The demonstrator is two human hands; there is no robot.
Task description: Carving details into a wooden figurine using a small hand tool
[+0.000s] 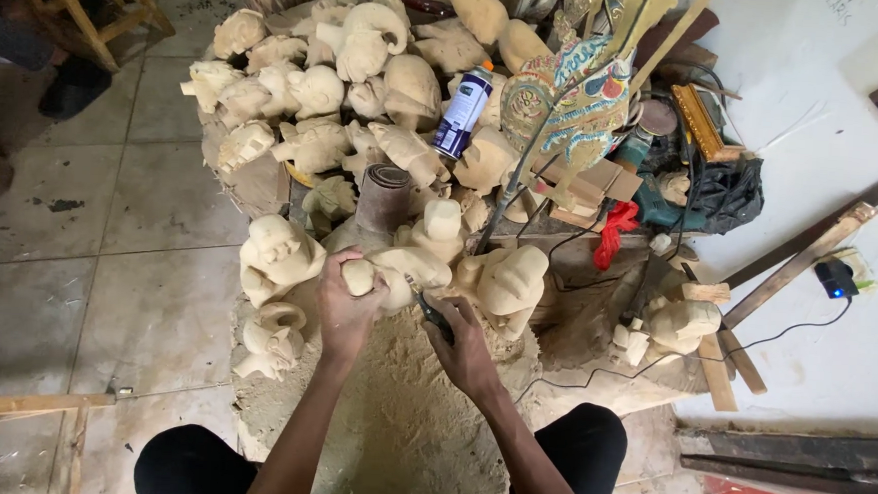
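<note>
Sawdust-covered stump [400, 415] on a tiled floor [108, 260] beneath both hands [346, 307].

I see pale cream unpainted wooden carving [387, 274] at centre; more cream carved heads [317, 90] toward 11 o'clock. Spray can [463, 110] blue-and-white at 12. Painted puppet [572, 99] multicoloured, gold-patterned, at 1. Red cloth [615, 231] at 2. Floor tiles [108, 260] grey at 9.

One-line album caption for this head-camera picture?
Left hand grips a pale wooden carving; right hand holds a dark tool against it.
</note>
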